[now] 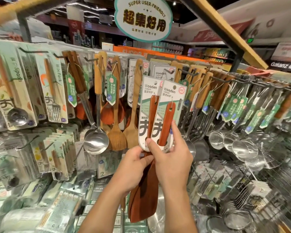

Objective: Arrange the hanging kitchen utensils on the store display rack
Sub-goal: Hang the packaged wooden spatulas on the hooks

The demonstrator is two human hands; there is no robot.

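Two packaged wooden turners (165, 115), reddish-brown on white and green cards marked "Wooden", stand upright side by side in front of the display rack (225, 78). My right hand (173, 158) pinches the lower edge of the right card, thumb in front and fingers behind. My left hand (133, 167) grips the turners just below the left card, where the handles widen into dark blades (144, 199) that hang down. More "Wooden" cards (160, 71) hang on a hook directly behind the two turners.
Left of the turners hang light wooden spatulas (116, 115), a steel ladle (96, 142) and carded spoons and forks (54, 91). Steel strainers and skimmers (242, 145) hang to the right. A round store sign (143, 19) sits overhead, with boxed goods below.
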